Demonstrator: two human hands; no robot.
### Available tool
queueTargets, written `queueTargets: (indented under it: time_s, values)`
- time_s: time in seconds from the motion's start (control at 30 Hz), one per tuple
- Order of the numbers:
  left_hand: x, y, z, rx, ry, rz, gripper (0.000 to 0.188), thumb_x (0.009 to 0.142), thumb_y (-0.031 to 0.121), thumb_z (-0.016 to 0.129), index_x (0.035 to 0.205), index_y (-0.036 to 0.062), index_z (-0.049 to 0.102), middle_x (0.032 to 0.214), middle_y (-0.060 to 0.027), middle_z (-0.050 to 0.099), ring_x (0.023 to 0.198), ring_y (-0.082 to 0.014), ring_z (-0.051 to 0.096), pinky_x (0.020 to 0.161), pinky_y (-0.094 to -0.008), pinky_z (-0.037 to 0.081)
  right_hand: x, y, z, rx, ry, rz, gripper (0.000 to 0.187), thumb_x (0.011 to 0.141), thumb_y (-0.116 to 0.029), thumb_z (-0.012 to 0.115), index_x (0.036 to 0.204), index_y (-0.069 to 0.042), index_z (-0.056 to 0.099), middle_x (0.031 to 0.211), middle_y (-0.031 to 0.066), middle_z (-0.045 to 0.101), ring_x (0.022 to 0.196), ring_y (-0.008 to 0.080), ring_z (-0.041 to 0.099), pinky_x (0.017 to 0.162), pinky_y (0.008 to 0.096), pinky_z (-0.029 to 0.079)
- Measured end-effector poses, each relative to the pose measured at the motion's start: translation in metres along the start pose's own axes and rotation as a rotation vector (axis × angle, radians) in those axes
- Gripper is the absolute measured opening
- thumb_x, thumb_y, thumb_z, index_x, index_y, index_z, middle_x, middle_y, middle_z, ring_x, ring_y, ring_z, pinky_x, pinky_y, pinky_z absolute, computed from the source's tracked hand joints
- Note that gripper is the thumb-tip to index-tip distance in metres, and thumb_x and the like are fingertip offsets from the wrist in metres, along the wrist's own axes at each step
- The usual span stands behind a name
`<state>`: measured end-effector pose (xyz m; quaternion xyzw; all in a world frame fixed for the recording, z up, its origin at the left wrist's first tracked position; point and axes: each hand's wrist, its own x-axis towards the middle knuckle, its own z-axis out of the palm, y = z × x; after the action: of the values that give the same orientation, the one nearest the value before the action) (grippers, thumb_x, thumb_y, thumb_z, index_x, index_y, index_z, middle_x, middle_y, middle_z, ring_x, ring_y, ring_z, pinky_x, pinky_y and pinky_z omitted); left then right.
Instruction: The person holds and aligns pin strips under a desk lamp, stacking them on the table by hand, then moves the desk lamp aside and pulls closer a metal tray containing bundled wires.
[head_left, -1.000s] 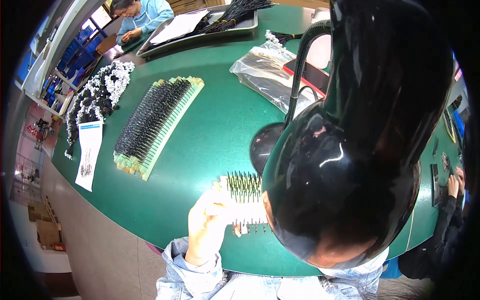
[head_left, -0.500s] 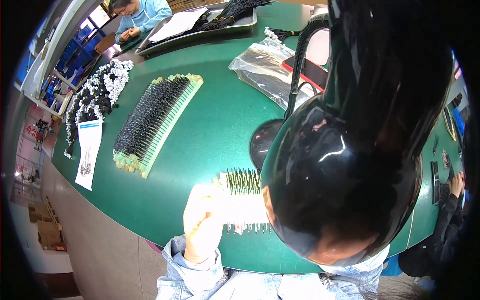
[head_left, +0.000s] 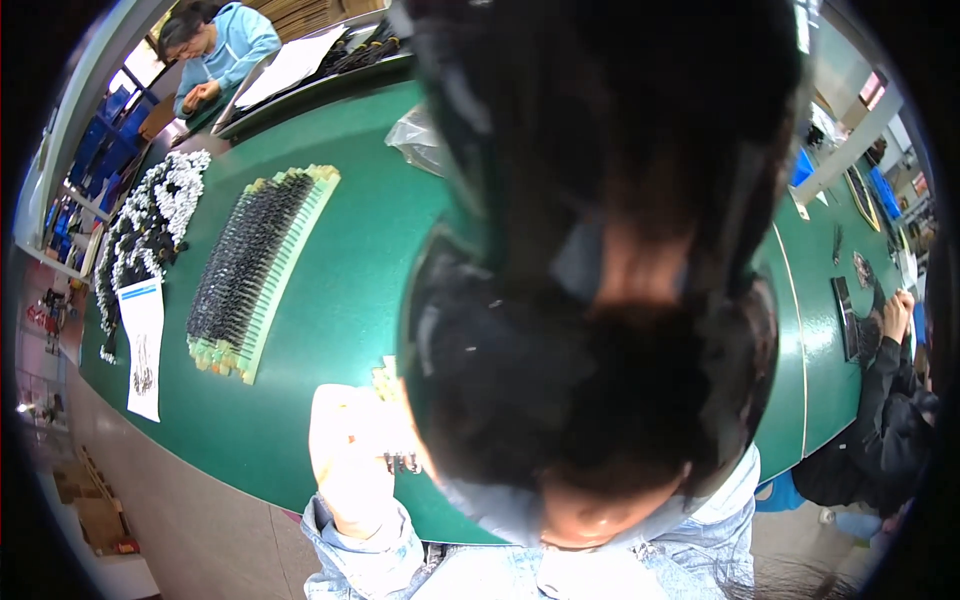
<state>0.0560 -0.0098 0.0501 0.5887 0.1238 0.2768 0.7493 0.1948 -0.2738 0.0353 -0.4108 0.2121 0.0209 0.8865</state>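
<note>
My left hand [head_left: 350, 440], washed out by bright light, is closed on a light green strip [head_left: 385, 380] with dark wire ends poking out below the fingers. Most of that strip lies behind the glossy black lamp head [head_left: 590, 400], which fills the middle of the view. The same lamp hides my right hand; only its denim sleeve [head_left: 715, 520] shows at the lower right. Left of centre, a stack of similar light green strips [head_left: 262, 270] carries dense rows of short black wires.
Bundles of black wires with white connectors [head_left: 170, 205] lie at the far left, near a white printed packet [head_left: 143, 350]. Behind stand a metal tray [head_left: 330, 100] and a clear plastic bag [head_left: 415, 140]. A person in light blue [head_left: 238, 45] sits far left; another person's hand [head_left: 897, 315] is far right.
The view has swung right, so the lamp now covers more of the centre. The strip in my left hand, its wire rows visible before, is now mostly hidden. The red-edged phone is out of sight.
</note>
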Motion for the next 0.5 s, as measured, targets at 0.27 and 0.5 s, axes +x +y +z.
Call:
queueTargets:
  time_s: [0.27, 0.5]
  values:
    - [-0.003, -0.025, -0.004, 0.939, 0.184, 0.300, 0.029, 0.078, 0.010, 0.053, 0.100, -0.0090, 0.052, 0.089, -0.0181, 0.059, 0.076, -0.0279, 0.059, 0.067, -0.0288, 0.048, -0.004, -0.001, 0.011, 0.047, 0.152, 0.036, 0.028, 0.086, -0.024, 0.040, 0.108, -0.007, 0.044, 0.082, 0.0059, 0.051, 0.064, 0.0117, 0.043, 0.057, 0.0250, 0.039]
    - [-0.005, -0.015, -0.017, 0.348, 0.202, 0.049, 0.038, 0.075, 0.009, 0.049, 0.109, -0.0067, 0.042, 0.091, -0.0163, 0.056, 0.076, -0.0232, 0.056, 0.070, -0.0277, 0.046, 0.005, -0.004, -0.029, 0.109, -0.544, 0.153, 0.026, 0.086, -0.024, 0.042, 0.102, -0.004, 0.044, 0.089, 0.0119, 0.055, 0.082, 0.0192, 0.053, 0.071, 0.0269, 0.044]
